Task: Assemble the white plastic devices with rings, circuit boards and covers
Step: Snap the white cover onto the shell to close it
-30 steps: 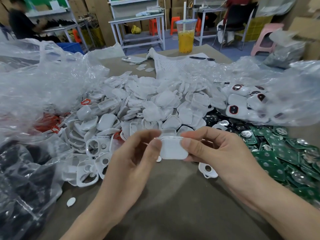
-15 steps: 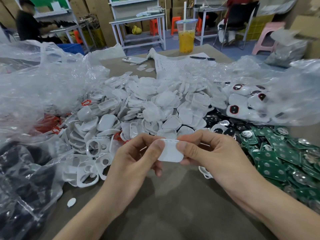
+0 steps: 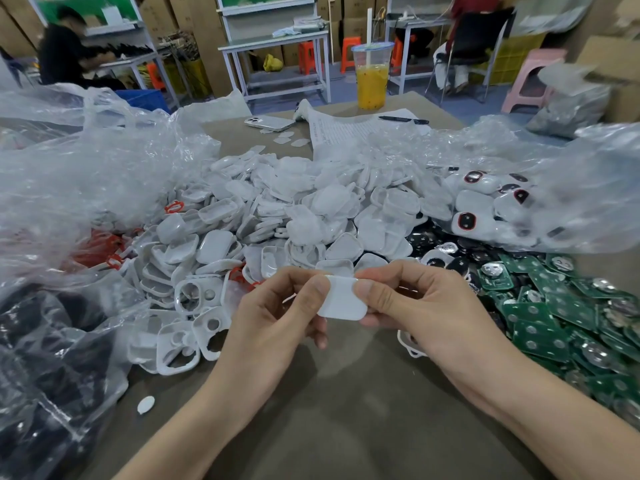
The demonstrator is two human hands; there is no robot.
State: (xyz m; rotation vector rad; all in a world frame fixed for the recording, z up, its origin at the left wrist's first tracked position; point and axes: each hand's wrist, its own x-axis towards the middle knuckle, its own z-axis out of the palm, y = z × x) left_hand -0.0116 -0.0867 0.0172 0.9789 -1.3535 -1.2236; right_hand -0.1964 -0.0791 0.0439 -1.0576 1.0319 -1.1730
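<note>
A white plastic device (image 3: pixel 343 299) is held over the brown table, its smooth cover side toward me. My left hand (image 3: pixel 277 317) pinches its left edge with the thumb on top. My right hand (image 3: pixel 426 306) pinches its right edge the same way. Behind them lies a heap of white plastic shells and covers (image 3: pixel 277 220). White frames with round holes (image 3: pixel 197 296) lie at the left of the heap. Green circuit boards (image 3: pixel 554 320) are piled at the right. Red rings (image 3: pixel 110 251) show under plastic at the left.
Finished white devices with red-ringed buttons (image 3: pixel 474 216) sit in a clear bag at the right. Crumpled plastic bags (image 3: pixel 69 174) cover the left side. A cup of yellow drink (image 3: pixel 372 77), a phone (image 3: pixel 269 123), a sheet of paper and a pen lie at the table's far end.
Both hands have kept their pinch on the white device, drawn slightly closer together and tilted it a little; the piles have not moved.
</note>
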